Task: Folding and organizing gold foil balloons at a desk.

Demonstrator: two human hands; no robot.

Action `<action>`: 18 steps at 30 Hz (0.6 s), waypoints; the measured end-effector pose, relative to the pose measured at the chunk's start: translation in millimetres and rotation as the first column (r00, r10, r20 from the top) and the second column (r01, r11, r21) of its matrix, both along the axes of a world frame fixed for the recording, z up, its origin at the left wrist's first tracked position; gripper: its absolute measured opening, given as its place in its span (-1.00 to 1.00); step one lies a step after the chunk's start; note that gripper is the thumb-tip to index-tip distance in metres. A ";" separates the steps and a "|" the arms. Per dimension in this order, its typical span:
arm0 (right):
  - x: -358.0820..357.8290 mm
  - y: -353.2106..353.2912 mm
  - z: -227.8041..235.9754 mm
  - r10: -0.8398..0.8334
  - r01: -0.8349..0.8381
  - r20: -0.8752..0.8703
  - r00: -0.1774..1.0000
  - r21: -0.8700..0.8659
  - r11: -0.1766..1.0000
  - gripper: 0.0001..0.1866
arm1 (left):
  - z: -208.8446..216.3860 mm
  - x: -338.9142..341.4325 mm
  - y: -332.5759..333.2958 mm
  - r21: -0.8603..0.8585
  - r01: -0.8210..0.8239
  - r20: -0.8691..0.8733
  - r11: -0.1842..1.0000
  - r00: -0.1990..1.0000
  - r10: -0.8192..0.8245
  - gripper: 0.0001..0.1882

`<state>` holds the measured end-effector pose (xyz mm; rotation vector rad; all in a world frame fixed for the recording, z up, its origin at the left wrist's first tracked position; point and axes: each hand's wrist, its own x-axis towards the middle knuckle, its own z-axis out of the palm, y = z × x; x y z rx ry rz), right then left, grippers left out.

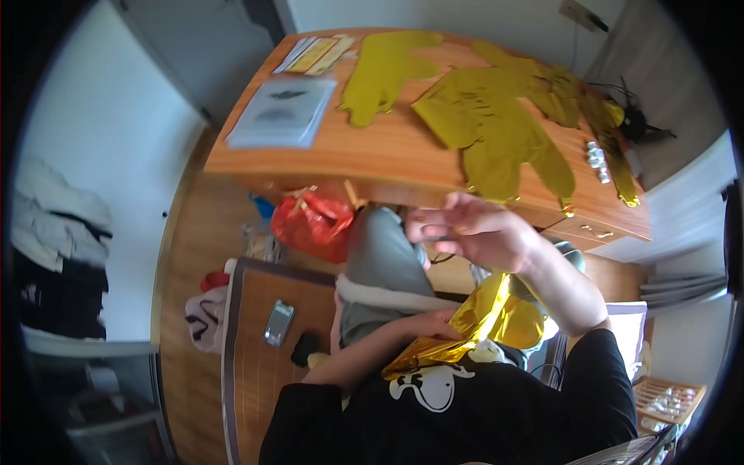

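Observation:
Against my lap and shirt lies a shiny gold foil balloon [446, 349], crumpled and uninflated. My left hand [438, 324] grips its upper edge, with the fingertips partly hidden by the foil. My right hand [480, 227] is raised above my knees, near the front edge of the desk. Its fingers are loosely bent and apart, slightly blurred, and I see nothing held in them. Flat on the desk ahead are more gold foil balloons: a large one [484, 108] in the middle and a narrower one [384, 74] to its left.
The wooden desk [263, 161] carries a clear-wrapped flat pack [283, 112], papers [314, 56] and a small silvery strip [597, 161]. A red plastic bag [314, 221] sits below the desk. A phone [279, 322] lies on the brown mat [256, 387] to my left.

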<state>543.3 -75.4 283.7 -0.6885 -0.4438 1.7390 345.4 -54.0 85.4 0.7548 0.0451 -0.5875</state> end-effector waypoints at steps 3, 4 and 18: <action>-60.9 44.4 -40.0 0.044 -0.047 -0.047 0.998 -0.060 0.997 -0.70 | 1.2 -30.5 -6.4 -0.094 -0.149 0.057 0.984 0.986 0.154 -0.29; -74.4 61.2 -61.4 0.016 -0.026 -0.085 0.996 -0.118 0.993 -0.73 | 6.6 -41.4 -6.5 -0.100 -0.168 0.050 0.981 0.983 0.174 -0.29; -132.0 218.9 -202.4 0.061 0.112 0.922 0.382 -0.111 0.987 -0.77 | 8.2 -100.6 4.7 -0.045 -0.227 0.106 0.973 0.967 0.231 -0.27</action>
